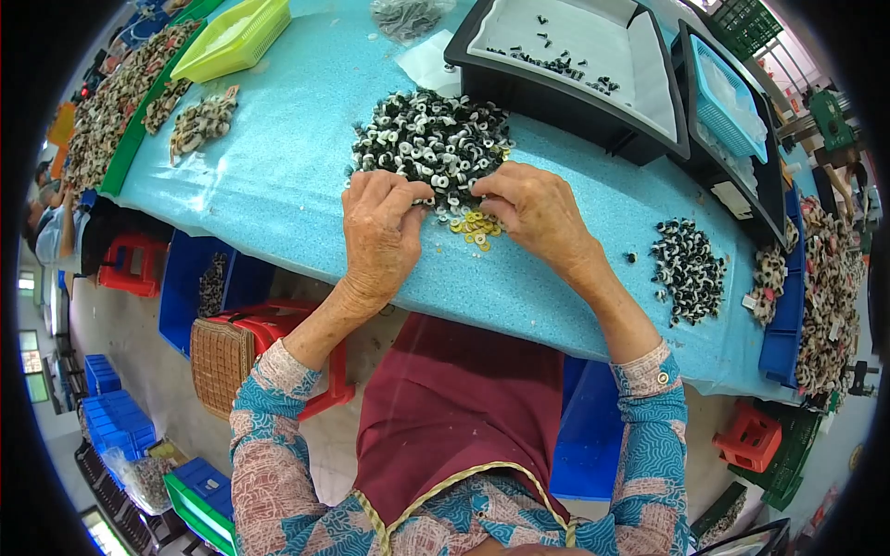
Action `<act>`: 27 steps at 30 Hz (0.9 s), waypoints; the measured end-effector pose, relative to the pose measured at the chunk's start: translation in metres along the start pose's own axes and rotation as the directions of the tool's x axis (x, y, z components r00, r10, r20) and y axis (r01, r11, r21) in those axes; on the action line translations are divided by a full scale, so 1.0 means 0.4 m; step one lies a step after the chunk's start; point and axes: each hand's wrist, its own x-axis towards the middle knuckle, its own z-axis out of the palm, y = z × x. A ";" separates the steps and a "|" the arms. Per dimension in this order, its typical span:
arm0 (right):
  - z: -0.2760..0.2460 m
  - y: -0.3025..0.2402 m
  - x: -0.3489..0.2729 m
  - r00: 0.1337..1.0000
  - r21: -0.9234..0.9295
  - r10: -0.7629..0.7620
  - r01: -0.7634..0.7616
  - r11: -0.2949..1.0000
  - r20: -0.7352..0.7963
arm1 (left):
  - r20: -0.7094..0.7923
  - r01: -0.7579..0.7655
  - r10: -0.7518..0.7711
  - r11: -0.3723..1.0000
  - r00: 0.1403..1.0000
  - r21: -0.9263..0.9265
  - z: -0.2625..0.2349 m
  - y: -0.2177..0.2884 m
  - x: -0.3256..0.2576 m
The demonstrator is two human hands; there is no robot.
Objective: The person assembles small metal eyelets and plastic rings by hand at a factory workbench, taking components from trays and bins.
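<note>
1. The surface [278, 176] is covered in a light blue sheet and slopes across the view.
2. A black tray [565, 97] sits at the far edge, holding a few small dark parts on a white liner.
3. A large pile of black and white rings [431, 139] lies in the middle, just beyond both hands.
4. A smaller pile of the same rings [688, 269] lies well apart to the right.
5. The left hand [378, 232] rests knuckles up at the big pile's near edge, fingers curled into the rings; what it grips cannot be told.
6. The right hand [536, 211] mirrors it, fingertips pinched among the rings.
7. Small yellow washers [476, 227] lie between the hands.
</note>
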 end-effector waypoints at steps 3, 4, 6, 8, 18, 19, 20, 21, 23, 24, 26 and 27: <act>0.005 -0.011 0.012 0.996 -0.141 0.040 -0.029 0.990 0.074 | -0.035 0.010 -0.010 1.000 0.999 -0.026 -0.002 0.003 0.000; 0.004 -0.014 0.015 0.994 -0.150 0.045 -0.030 0.988 0.101 | -0.045 0.009 -0.011 0.999 0.999 -0.048 -0.002 0.003 -0.002; -0.002 -0.015 0.018 0.991 -0.163 0.051 -0.030 0.986 0.126 | -0.056 0.007 -0.011 0.998 0.998 -0.069 -0.006 0.005 -0.004; -0.017 -0.005 0.013 0.993 -0.112 0.017 -0.004 0.994 0.115 | -0.068 0.002 -0.009 0.996 0.998 -0.091 -0.012 0.014 -0.001; -0.096 0.048 -0.059 0.909 0.580 0.334 -0.415 0.701 0.247 | 0.098 -0.085 0.101 0.984 0.990 -0.155 0.010 0.051 -0.002; -0.099 0.051 -0.068 0.911 0.638 0.338 -0.408 0.653 0.236 | 0.126 -0.092 0.115 0.981 0.985 -0.172 0.018 0.056 0.000; -0.101 0.055 -0.073 0.910 0.642 0.342 -0.408 0.649 0.233 | 0.144 -0.100 0.126 0.979 0.982 -0.175 0.025 0.057 0.001; -0.103 0.059 -0.081 0.903 0.672 0.367 -0.415 0.613 0.223 | 0.152 -0.103 0.130 0.979 0.980 -0.177 0.028 0.064 0.003; -0.108 0.067 -0.092 0.893 0.705 0.399 -0.421 0.571 0.210 | 0.218 -0.112 0.152 0.976 0.964 -0.186 0.032 0.081 0.008; -0.114 0.070 -0.093 0.886 0.689 0.413 -0.434 0.581 0.209 | 0.225 -0.116 0.158 0.975 0.962 -0.187 0.038 0.088 0.009; -0.121 0.076 -0.095 0.878 0.676 0.433 -0.446 0.587 0.204 | 0.225 -0.145 0.195 0.965 0.955 -0.219 0.052 0.101 0.011; -0.122 0.080 -0.095 0.881 0.675 0.428 -0.442 0.591 0.202 | 0.230 -0.149 0.200 0.964 0.952 -0.222 0.062 0.108 0.012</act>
